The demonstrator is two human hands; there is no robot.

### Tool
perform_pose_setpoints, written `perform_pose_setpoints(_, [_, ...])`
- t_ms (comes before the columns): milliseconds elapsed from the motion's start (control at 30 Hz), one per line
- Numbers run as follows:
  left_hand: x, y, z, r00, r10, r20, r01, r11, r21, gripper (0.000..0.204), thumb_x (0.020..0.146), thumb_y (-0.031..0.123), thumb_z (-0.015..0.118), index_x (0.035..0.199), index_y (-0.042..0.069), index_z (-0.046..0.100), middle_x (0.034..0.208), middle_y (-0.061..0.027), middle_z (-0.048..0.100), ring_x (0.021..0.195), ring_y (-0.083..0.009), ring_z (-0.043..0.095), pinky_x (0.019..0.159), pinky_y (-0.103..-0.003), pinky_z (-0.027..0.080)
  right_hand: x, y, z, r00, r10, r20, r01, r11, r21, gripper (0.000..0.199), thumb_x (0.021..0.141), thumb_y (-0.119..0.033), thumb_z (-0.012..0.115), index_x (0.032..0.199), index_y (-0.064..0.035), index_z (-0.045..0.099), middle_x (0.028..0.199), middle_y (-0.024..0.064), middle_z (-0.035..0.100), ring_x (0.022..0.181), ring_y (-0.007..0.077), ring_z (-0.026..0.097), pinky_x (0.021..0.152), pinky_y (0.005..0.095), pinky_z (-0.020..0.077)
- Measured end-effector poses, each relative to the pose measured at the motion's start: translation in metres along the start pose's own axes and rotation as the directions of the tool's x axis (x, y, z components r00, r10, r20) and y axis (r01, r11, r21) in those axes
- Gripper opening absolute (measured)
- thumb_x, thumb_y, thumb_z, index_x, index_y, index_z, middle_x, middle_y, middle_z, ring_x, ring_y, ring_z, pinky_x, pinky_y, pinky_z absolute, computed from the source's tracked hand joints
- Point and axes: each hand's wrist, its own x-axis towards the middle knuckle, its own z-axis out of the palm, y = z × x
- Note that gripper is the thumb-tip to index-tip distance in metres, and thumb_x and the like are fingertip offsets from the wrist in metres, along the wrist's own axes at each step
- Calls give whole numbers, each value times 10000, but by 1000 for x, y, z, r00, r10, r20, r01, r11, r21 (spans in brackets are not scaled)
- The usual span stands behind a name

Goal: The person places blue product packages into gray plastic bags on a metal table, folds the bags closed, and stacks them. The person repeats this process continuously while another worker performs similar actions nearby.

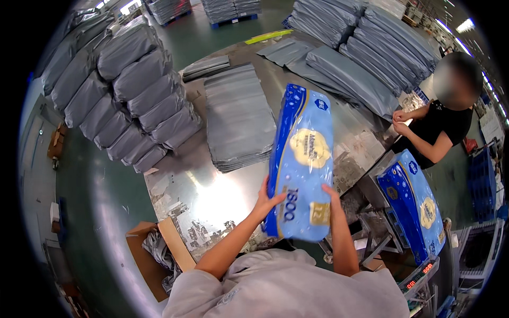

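Between my two hands is a long, shiny blue plastic-wrapped pack [305, 180] with a cream flower-shaped label, held tilted above the near part of the metal table [212, 196]. My left hand [266, 199] grips its dark blue left side near the lower end, thumb on the front face. On the opposite side, my right hand [332, 197] presses against the light blue edge. Beyond the pack's left side lies a flat stack of grey plastic mailing bags [236, 114]. A similar blue pack [413, 204] rests at the right, next to a device with a red digital display [419, 278].
Filled grey bags [140, 79] are piled high on the left. More grey packages [389, 45] stand at the far right, with a loose grey bag [344, 74] before them. A co-worker [440, 119] in black stands at the right. An open cardboard box [183, 246] sits at lower left.
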Motion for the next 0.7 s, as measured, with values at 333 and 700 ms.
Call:
perform_pose_setpoints(333, [-187,-129,-114,862,-504,-51,504,864,-17,688,878,433,462,1368,28,198,1353,-148,310,1248,-223,287,1015,-331,254,-11,134,9,961,210,181,-69,814,-577,822,707,-168,709,1361,-47,226,1256,111,439,1134,207,428,959,333,338])
perform_pose_setpoints(700, [85,-61,-259,896,393,-207,-40,535,844,493,772,4,481,1254,39,382,1144,-181,492,994,-323,520,795,-353,443,224,-8,97,515,-454,727,607,-405,-684,172,790,-209,572,840,-46,594,832,102,581,821,282,529,721,364,424])
